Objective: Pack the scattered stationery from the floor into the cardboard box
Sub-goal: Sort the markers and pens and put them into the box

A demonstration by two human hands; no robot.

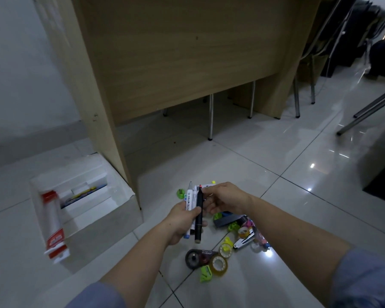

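Markers (193,210) stand near-upright, tips up, gripped in the left hand (182,223).

Glossy white tiled floor (265,156), wooden desk panel (187,52), chair legs (211,116)

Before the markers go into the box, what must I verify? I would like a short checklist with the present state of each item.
1. Left hand grips the markers securely: ok.
2. Right hand is free of the black pen: cannot tell; its fingers are at the pen's top.
3. Cardboard box is open: ok.
4. Box has free room: ok, a bare part shows inside.
5. Floor is cleared of stationery: not ok; tape rolls and other pieces lie there.
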